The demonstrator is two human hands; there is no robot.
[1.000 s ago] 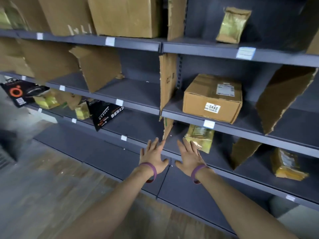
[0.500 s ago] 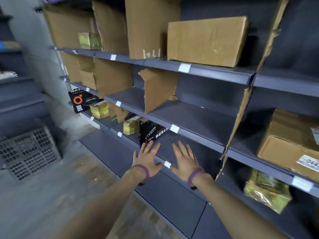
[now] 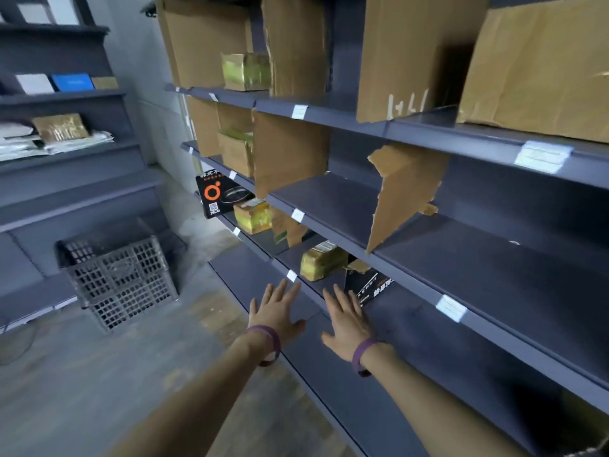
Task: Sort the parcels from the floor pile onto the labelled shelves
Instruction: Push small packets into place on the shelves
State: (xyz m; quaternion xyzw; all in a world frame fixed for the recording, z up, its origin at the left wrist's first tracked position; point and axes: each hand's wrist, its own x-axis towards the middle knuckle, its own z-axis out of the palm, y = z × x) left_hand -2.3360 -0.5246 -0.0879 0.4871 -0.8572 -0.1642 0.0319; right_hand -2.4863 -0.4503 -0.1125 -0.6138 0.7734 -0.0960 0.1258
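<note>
Both hands hovered flat and empty before the grey shelves [image 3: 333,199].

The left hand [image 3: 276,311] and right hand [image 3: 346,321] hung side by side, palms down, fingers straight and spread, grasping nothing. Just beyond the fingertips a yellow parcel [image 3: 321,260] lay on a low shelf, its long axis along the shelf edge. Beside it on the right, a black box [image 3: 369,285] showed its printed face to the aisle. Farther left, a box with an orange ring [image 3: 214,196] stood at the shelf end, near a second yellow parcel [image 3: 252,216]. A big cardboard box [image 3: 540,67] sat lengthwise on an upper shelf. White labels [image 3: 450,308] marked the shelf edges. A grey mesh basket [image 3: 122,275] stood on the concrete floor [image 3: 82,390], at the foot of another shelf unit.
</note>
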